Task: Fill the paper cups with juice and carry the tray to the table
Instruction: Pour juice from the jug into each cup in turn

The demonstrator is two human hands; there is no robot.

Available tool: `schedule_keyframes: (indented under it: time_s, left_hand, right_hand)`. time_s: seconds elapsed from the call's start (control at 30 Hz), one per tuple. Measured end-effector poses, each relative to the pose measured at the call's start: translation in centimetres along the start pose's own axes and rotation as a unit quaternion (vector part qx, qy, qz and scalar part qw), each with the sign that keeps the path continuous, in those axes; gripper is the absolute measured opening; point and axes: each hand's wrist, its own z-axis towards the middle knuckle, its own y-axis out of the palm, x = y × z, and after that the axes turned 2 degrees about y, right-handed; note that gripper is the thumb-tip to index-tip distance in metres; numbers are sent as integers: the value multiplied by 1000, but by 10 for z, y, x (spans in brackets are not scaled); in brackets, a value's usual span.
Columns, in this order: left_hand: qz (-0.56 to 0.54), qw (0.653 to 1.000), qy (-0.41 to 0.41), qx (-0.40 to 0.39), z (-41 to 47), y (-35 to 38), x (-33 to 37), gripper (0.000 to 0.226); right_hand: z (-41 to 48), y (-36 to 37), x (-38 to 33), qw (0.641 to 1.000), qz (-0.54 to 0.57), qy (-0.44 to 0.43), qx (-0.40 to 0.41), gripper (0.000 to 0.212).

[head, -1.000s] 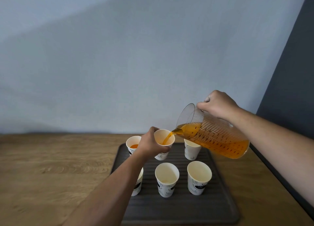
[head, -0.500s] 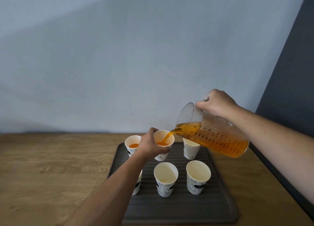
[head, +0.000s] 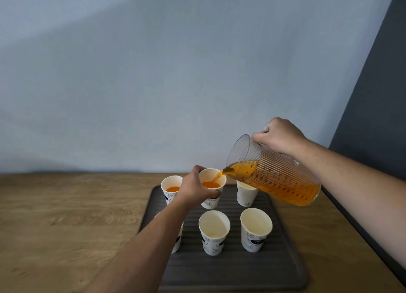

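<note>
Tray as landmark: dark, ribbed, lying on a wooden counter, near edge closest to the wearer. Near row on the tray: two paper cups in plain sight, middle one and right one, both apparently empty, upright, apart from each other; a third at the near left is mostly hidden behind the left forearm. Far row: left cup already holds juice; right cup sits under the jug, contents not readable. Middle far cup is the one being filled, and it looks lifted or tipped slightly off the tray, though I cannot tell for sure. Left hand wraps round its wall, fingers curled about the upper half. Right hand is clenched at the top rear of the clear ribbed jug; the handle is hidden under it. Jug tilted, spout over the cup's rim, a thin stream of juice falling in. Judgement: paper walls are thin and soft, so squeeze lightly, low on the wall; a filled cup buckles and slops easily. Jug looks over half full, so heavy; keep it at the handle. Tray will be laden and prone to slopping; take it at both side edges, level.
</note>
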Motion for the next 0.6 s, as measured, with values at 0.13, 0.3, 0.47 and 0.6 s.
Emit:
schedule_keyframes:
  time_s: [0.13,0.3,0.47,0.6]
  left_hand:
    - [0,1000,-1,1,0,0,0,79]
    - [3,1000,-1,-3,1,1,-1,80]
    - [5,1000,-1,-4,0,2,-2,80]
    - [-2,1000,1,-2,0,0,-2,79]
  right_hand:
    - [0,0,0,1000,5,0,0,46]
    - [0,1,0,1000,7,0,-1,47]
    - [-2,1,0,1000,5,6,-3,47]
    - [-3,1,-1,1000,3,5,-2,47]
